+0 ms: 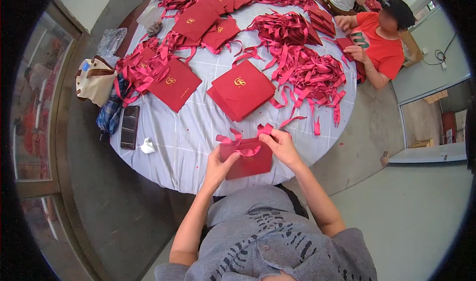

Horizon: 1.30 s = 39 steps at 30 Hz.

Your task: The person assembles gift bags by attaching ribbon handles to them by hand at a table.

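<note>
Close to the table's near edge I have a dark red paper gift bag (pixel 255 168), its mouth facing away from me. My left hand (pixel 221 164) grips the bag's left edge, thumb on the near face. Between the thumb and fingers of my right hand (pixel 281 149) is a pink ribbon (pixel 265 129), at the bag's upper right corner. Another ribbon (pixel 237 136) loops over the bag's mouth by my left thumb. Just beyond lies a small stack of flat red bags (pixel 241 88) with a gold emblem.
Ribboned bags in heaps cover the far part of the round white-clothed table (pixel 183 132). A phone (pixel 130 127), a crumpled tissue (pixel 147 145), a folded umbrella (pixel 109 115) and a cream bag (pixel 95 80) sit at left. A co-worker in a red shirt (pixel 379 45) handles a red bag at right.
</note>
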Available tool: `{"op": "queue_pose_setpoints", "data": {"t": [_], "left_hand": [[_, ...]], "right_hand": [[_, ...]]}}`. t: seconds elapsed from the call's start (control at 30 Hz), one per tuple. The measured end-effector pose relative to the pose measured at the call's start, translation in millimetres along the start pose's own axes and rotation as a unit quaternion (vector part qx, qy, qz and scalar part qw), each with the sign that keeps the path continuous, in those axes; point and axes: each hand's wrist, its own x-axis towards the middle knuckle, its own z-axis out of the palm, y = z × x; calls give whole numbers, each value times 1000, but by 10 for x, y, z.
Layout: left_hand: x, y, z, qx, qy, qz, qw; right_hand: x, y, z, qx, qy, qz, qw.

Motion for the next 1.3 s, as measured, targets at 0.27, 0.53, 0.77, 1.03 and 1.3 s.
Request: {"op": "queue_pose_setpoints", "data": {"t": [0.27,0.53,0.77,1.03,1.3], "left_hand": [[-51,28,90,68,20,40,997],[-127,138,107,92,-12,27,995],[-137,84,110,72,-67,11,995],[-210,53,227,73,-79,24,994],[-192,34,242,182,-65,78,978]], "right_hand": [[-89,-526,52,-364,51,-191,910],[2,-362,158,-191,-61,-31,979],[-6,-192,292,-33,-31,-144,989],[7,-131,376,52,2,-45,998],[64,-144,12,-48,-128,25,990]]}}
